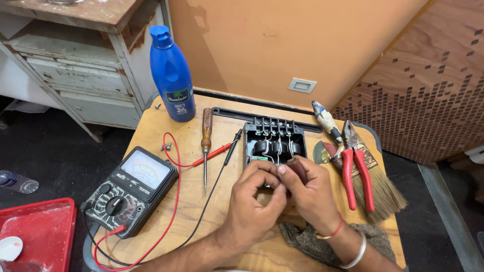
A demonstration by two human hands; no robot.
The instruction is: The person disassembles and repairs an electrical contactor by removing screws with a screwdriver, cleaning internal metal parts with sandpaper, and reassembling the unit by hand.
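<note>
Clearly the work is on the black box [275, 142], an open electrical unit lying flat on the wooden surface [151, 131], its long axis running away from the person, with the terminal row at the far end and dark coils behind the white wires. Both hands meet at its near edge. The step in hand looks like work on a fitting inside the box with a tool; the next move probably calls for a steady box and a tip seated square.

The left hand [254, 194] is curled, fingertips pinched at the near rim; what they pinch is hidden. The right hand [312, 194] is closed round a dark tool handle [297, 166], its butt pointing up and away, its tip out of sight.

Left of the box lie a meter [128, 191], a screwdriver [206, 146] and red and black probes [222, 147]; right of it, red pliers [355, 166] on a brush [375, 189].
</note>
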